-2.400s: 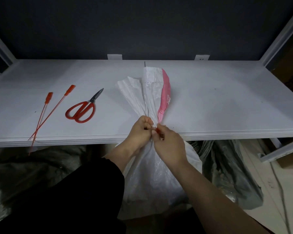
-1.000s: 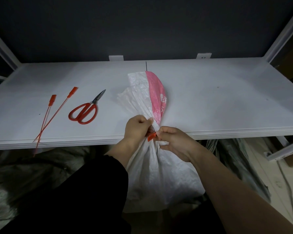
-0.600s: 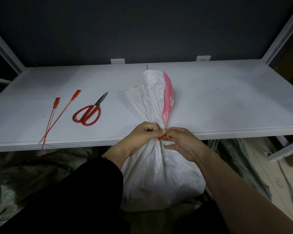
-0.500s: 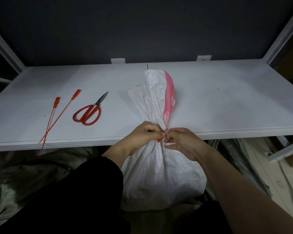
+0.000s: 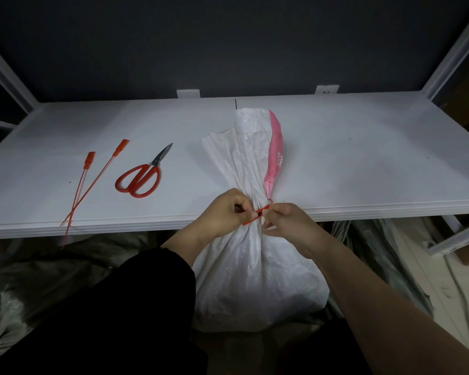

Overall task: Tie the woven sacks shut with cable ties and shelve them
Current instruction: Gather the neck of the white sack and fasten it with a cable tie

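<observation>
- Left hand and right hand each pinch the red cable tie round the neck of the sack, at the shelf edge.
- Soft, slippery weave, I judge; I'd lift by the cinched neck.

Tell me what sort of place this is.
Probably a storeroom or warehouse: a white metal rack shelf against a dark wall, a woven sack being tied shut, and more sacks heaped underneath.

Storeroom, white metal shelving, dark wall, sacks heaped below
</observation>
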